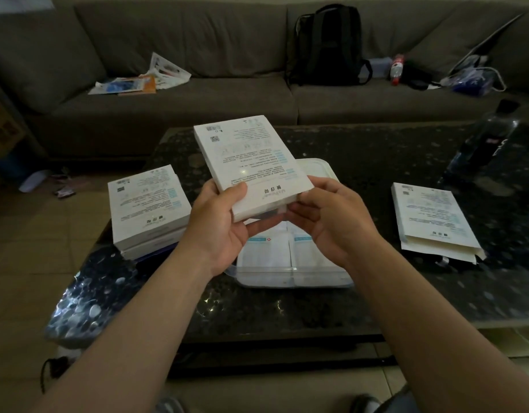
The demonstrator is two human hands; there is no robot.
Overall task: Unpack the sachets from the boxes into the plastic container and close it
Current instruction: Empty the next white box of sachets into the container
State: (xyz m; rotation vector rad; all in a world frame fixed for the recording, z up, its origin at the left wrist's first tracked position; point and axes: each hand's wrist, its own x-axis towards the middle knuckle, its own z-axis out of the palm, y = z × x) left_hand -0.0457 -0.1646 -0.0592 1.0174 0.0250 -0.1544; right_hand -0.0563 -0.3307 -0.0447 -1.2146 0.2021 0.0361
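Step in hand: opening a flat white printed cardboard box (251, 162), held centre frame above the clear rectangular plastic container (287, 280). The left hand (218, 228) grips its near-left corner, and the right hand (331, 219) curls round the near end. Next, likely: free the flap and tip the contents out. Some white blue-labelled sachets (272, 248) already lie inside the container.

The held box (251, 162), flat and white with its printed side up, is tilted above the container (293, 278). The left hand (218, 225) and right hand (331, 222) grip its near end. The clear, open container sits on the tabletop (376, 162) and holds white sachets (266, 248) with blue strips. Two stacked boxes (147, 207) lie to its left, and an open box (433, 216) with a loose flap lies to its right.
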